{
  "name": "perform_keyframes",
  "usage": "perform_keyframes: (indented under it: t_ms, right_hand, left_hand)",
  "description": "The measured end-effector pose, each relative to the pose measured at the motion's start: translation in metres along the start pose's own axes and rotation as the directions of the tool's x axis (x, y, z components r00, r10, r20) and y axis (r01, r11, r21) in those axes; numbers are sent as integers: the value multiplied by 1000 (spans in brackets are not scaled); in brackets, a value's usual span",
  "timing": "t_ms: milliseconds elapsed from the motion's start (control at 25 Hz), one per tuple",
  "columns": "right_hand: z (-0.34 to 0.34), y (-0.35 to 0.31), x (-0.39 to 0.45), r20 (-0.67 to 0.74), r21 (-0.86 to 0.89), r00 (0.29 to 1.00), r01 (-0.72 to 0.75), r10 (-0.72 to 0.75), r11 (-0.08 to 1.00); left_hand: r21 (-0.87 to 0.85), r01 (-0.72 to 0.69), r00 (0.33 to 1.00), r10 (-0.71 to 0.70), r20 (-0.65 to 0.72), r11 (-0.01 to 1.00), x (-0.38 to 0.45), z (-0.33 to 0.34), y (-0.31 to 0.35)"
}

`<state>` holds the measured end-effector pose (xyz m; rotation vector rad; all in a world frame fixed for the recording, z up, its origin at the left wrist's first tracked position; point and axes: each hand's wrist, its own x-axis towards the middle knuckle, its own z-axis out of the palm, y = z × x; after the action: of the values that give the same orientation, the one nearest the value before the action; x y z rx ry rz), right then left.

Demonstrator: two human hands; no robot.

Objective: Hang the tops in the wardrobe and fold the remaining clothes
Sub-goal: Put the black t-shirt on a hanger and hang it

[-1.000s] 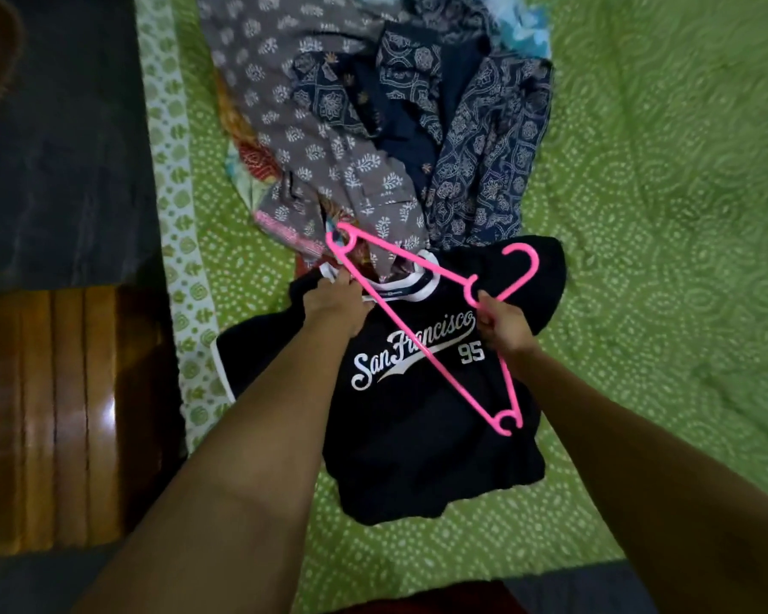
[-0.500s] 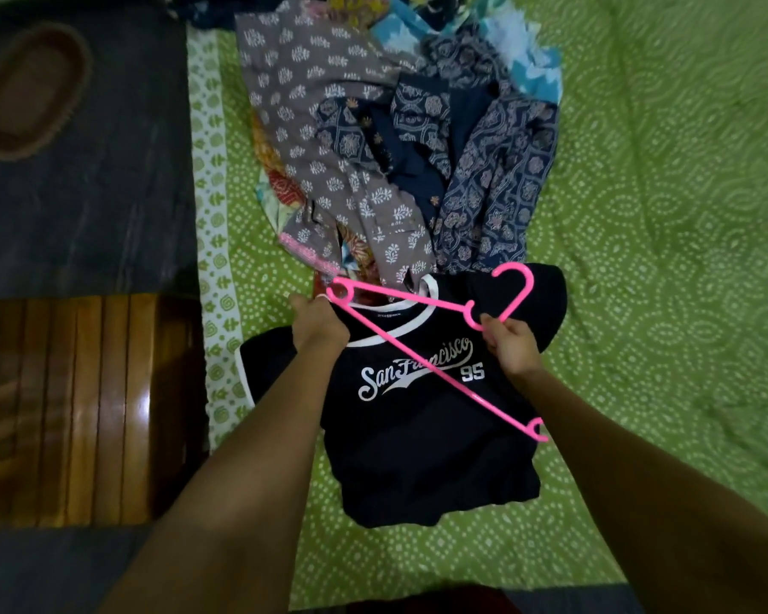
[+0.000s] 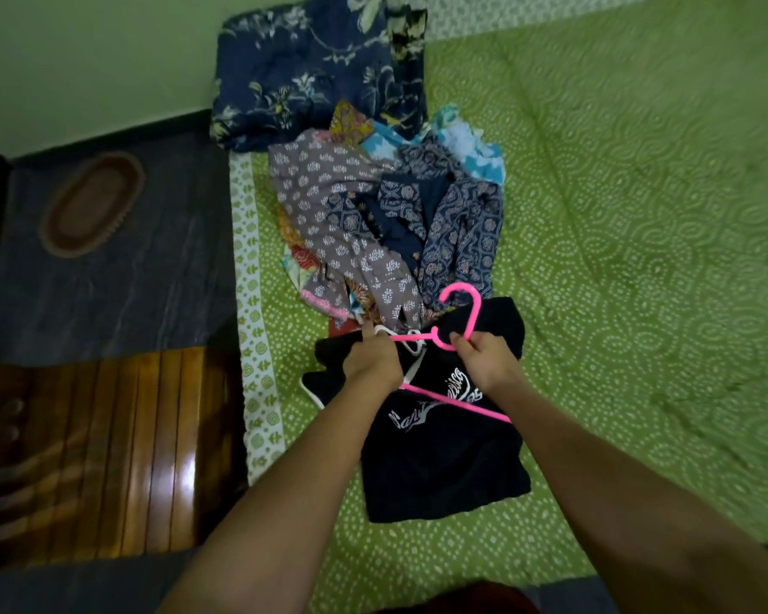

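Hanging step: left hand [image 3: 372,363] pinches the black T-shirt [image 3: 444,463] collar, right hand [image 3: 484,363] grips the pink hanger [image 3: 455,343]; next, feed its arm inside the neck

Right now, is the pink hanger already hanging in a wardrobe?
No. The pink hanger is over the bed, held in the right hand against the black T-shirt.

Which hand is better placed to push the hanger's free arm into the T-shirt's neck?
The right hand, probably. It grips the pink hanger just below the hook, so it can steer it. The left hand holds the black T-shirt at the collar, keeping the neck open.
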<state>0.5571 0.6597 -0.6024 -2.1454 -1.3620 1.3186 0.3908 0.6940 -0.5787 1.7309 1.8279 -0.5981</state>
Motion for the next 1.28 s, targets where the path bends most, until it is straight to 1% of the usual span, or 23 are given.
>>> perform_keyframes:
  t_ms: [120,200,280,360,440,520,600,680,800,920,960,1040,1120,1160,1240,1280]
  right_hand:
    - [-14,-15,-40,-47,-11,998,42,-42,999]
    - [-25,-22,-68,-91,16,994,68,-67,998]
    - [-39,-32,-102,-180,49,982,73,-63,996]
    - [-49,-44,-126,-267,68,962,78,-58,995]
    - [-60,-62,-155,-330,96,939,139,-100,986]
    - [-70,-78,-187,-359,73,920,198,-160,977]
    - [-79,-84,-212,-393,26,898,227,-199,973]
    - [-83,-86,-237,-446,29,868,256,-217,966]
    - [-84,-93,-263,-505,47,835,278,-218,959]
    - [-77,-99,-281,-533,10,815,275,-227,961]
    - [-78,-102,-286,-563,21,796,283,-223,959]
    - [-84,-112,-295,-650,93,734,336,-199,937]
    - [-95,-128,-305,-711,123,677,389,-192,913]
    - [-101,-135,-310,-722,120,663,398,-195,909]
    - [-110,-143,-319,-736,93,647,392,-202,915]
    - [-113,-144,-323,-742,89,640,386,-197,918]
  left_hand:
    - [-28,-17,998,15,-67,999,-47,-31,1]
    - [-41,-53,989,46,-142,998,-81,-52,-2]
    - [-20,-134,966,126,-224,991,-121,-70,-4]
    - [52,-211,937,217,-272,976,-154,-79,0]
    - [129,-273,890,301,-342,953,-187,-88,3]
    - [159,-310,832,348,-431,937,-215,-105,3]
    - [126,-321,787,339,-515,939,-235,-126,-1]
    - [111,-335,738,334,-586,936,-251,-147,-9]
    - [118,-378,675,361,-643,918,-268,-168,-13]
    - [107,-422,634,377,-675,900,-287,-183,-14]
    - [123,-435,627,398,-669,892,-293,-186,-14]
    - [220,-462,600,485,-636,859,-307,-188,-12]
    - [360,-494,548,604,-579,792,-317,-183,-9]
    - [400,-510,526,645,-555,761,-321,-181,-7]
    - [405,-586,476,702,-529,702,-332,-181,0]
    - [390,-647,422,734,-533,655,-338,-184,4]
